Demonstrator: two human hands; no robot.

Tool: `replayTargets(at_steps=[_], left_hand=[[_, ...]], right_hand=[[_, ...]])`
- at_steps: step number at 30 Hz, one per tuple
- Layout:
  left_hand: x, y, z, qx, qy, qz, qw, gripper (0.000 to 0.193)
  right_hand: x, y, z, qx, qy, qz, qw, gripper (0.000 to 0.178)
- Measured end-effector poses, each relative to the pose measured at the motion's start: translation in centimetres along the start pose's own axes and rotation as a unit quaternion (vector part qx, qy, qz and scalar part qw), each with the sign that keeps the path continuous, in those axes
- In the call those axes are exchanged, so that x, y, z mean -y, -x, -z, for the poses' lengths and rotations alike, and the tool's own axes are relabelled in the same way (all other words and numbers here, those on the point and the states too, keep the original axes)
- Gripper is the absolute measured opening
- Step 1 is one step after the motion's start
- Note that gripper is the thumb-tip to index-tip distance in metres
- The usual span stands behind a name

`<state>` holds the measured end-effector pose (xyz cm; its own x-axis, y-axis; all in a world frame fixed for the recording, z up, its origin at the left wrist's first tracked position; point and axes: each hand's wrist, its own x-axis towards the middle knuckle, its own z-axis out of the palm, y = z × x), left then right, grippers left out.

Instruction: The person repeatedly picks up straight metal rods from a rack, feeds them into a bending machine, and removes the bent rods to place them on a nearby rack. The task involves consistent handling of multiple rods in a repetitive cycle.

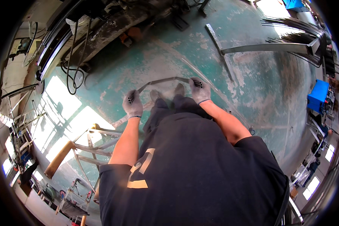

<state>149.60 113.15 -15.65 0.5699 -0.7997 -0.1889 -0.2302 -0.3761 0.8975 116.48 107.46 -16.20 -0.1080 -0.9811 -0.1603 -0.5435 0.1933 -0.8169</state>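
Note:
A few thin bent metal tubes point(162, 80) lie bundled together in front of me, spanning from one hand to the other in a shallow arch above my shoes. Their open round ends stick out of both fists. My left hand point(133, 106), in a grey glove, is closed round the left ends. The right ends are gripped by my right hand point(202, 92), also gloved in grey and held slightly farther forward. How many tubes are in the bundle cannot be told exactly. Both shoes point(179, 89) stand on the floor just behind the arch.
Worn green floor point(252, 101) surrounds me. A metal stand point(265, 48) with a long floor bar and a bundle of thin rods is at the far right. A dark machine point(101, 34) with hanging cables fills the far left. Nearer left is a metal frame point(92, 148); a blue box point(317, 96) sits right.

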Motion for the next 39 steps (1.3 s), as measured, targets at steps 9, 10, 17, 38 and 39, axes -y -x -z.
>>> replayTargets(at_steps=[9, 10, 17, 38, 39], left_hand=[[0.2, 0.6, 0.4, -0.022, -0.064, -0.035, 0.997, 0.015], [0.3, 0.7, 0.4, -0.027, -0.052, -0.035, 0.998, 0.015], [-0.1, 1.2, 0.8, 0.001, -0.052, -0.058, 0.997, 0.010], [0.2, 0.2, 1.7, 0.025, -0.085, -0.115, 0.989, 0.013], [0.1, 0.1, 1.8, 0.028, -0.089, -0.114, 0.989, 0.013]], right_hand=[[1.7, 0.5, 0.9, 0.001, -0.054, -0.059, 0.997, 0.015], [1.6, 0.5, 0.9, 0.005, -0.033, -0.041, 0.999, 0.015], [1.3, 0.3, 1.3, 0.017, 0.032, -0.043, 0.998, 0.019], [-0.3, 0.1, 0.1, 0.014, 0.018, -0.018, 1.000, 0.020], [0.0, 0.3, 0.0, 0.014, -0.004, -0.037, 0.999, 0.020]])
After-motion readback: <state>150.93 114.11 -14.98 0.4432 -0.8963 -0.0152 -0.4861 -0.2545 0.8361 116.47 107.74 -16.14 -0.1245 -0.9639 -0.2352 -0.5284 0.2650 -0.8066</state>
